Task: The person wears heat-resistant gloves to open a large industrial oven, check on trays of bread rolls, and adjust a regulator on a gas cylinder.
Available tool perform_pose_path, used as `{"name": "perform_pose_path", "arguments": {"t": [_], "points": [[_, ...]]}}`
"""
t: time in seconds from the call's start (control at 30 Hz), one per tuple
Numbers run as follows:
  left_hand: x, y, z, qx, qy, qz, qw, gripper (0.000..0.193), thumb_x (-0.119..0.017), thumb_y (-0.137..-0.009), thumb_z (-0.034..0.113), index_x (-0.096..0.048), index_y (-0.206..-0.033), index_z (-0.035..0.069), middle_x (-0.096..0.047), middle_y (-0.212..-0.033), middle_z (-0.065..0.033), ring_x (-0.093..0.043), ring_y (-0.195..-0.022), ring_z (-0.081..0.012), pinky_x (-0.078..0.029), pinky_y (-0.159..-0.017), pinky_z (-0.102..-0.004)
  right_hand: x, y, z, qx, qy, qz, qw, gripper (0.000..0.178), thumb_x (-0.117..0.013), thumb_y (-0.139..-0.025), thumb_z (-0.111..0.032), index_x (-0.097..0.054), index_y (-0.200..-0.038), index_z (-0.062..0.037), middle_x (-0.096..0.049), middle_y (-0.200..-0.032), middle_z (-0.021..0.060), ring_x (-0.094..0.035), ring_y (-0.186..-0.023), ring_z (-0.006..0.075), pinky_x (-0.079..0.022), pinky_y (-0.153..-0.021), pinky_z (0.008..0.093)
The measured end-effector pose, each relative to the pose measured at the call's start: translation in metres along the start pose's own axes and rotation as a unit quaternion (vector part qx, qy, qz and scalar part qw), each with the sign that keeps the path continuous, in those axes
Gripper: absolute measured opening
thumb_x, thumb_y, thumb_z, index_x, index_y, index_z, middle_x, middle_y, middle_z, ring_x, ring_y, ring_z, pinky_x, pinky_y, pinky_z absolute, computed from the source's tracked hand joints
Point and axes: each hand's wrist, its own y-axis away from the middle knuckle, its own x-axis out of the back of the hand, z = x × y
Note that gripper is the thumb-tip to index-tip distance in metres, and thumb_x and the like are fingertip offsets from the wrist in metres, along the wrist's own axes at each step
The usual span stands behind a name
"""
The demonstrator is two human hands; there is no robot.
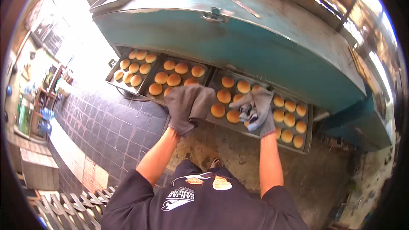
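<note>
Golden-brown buns sit in rows on dark metal trays along the front of a blue-green oven. My left hand [185, 106], in a dark knit glove with a dark cloth [198, 100] draped over it, is above the front of the middle tray [159, 96]. The cloth hides its fingers. My right hand [263, 113], in a grey glove, has its fingers closed on a bunched light-grey cloth [251, 113]. It is over the right-hand tray [238, 131], covering some of the buns there. Whether either hand touches a tray cannot be told. Buns [289, 119] show to its right.
The oven [204, 38] spans the far side, with a latch [215, 15] on its upper edge. Another tray of buns [111, 80] is at far left. Dark floor tiles [106, 123] lie to the left; shelves with blue water bottles [47, 114] stand beyond. Stacked metal racks [72, 208] are at lower left.
</note>
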Motion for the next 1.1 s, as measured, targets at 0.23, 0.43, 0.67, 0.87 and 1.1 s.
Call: {"name": "perform_pose_path", "arguments": {"t": [0.23, 0.43, 0.67, 0.87, 1.1], "points": [[-0.044, -0.153, -0.057, 0.028, 0.018, 0.014, 0.999, 0.030, -0.076, -0.076, 0.020, -0.064, -0.104, 0.013, -0.066, -0.107, -0.0068, -0.064, -0.104, -0.0317, -0.044, -0.086, -0.0449, -0.160, -0.187, -0.157, 0.139, 0.445, 0.234, 0.853, 0.049, -0.066, -0.099, -0.044, -0.068, -0.114, 0.0024, -0.075, -0.091, 0.0212, -0.073, -0.082, 0.0347, -0.058, -0.071, 0.0479], [-0.098, -0.246, -0.092, -0.030, 0.150, 0.135, 0.979, 0.023, -0.080, -0.074, 0.021, -0.075, -0.094, 0.012, -0.069, -0.090, -0.0057, -0.067, -0.086, -0.0260, -0.050, -0.078, -0.0374, -0.197, -0.255, -0.189, 0.133, 0.704, 0.394, 0.576, 0.050, -0.070, -0.094, -0.047, -0.067, -0.117, -0.0032, -0.075, -0.105, 0.0285, -0.073, -0.100, 0.0466, -0.059, -0.083, 0.0527], [-0.034, -0.229, -0.073, 0.096, 0.467, 0.062, 0.877, 0.015, -0.082, -0.081, 0.016, -0.074, -0.088, 0.005, -0.066, -0.078, -0.0057, -0.066, -0.076, -0.0189, -0.053, -0.071, -0.0336, -0.201, -0.124, -0.094, 0.212, 0.007, 0.374, 0.903, 0.039, -0.070, -0.096, -0.038, -0.065, -0.117, -0.0056, -0.075, -0.098, 0.0131, -0.075, -0.085, 0.0273, -0.060, -0.071, 0.0437], [-0.061, -0.125, -0.060, 0.365, 0.768, -0.109, 0.515, 0.037, -0.082, -0.088, 0.033, -0.066, -0.095, 0.001, -0.063, -0.080, -0.0043, -0.062, -0.075, -0.0125, -0.050, -0.064, -0.0304, -0.220, 0.009, 0.079, 0.105, -0.120, 0.340, 0.927, 0.039, -0.068, -0.097, -0.040, -0.066, -0.118, -0.0072, -0.075, -0.100, 0.0125, -0.074, -0.088, 0.0271, -0.060, -0.075, 0.0436], [0.000, -0.021, -0.058, 0.562, 0.678, -0.149, 0.451, 0.062, -0.068, -0.096, 0.070, -0.061, -0.112, 0.011, -0.058, -0.075, 0.0000, -0.059, -0.061, -0.0118, -0.048, -0.051, -0.0309, -0.275, 0.116, 0.260, -0.062, -0.215, 0.319, 0.921, 0.040, -0.066, -0.099, -0.043, -0.066, -0.119, -0.0091, -0.075, -0.103, 0.0118, -0.073, -0.093, 0.0269, -0.059, -0.079, 0.0435]]}}
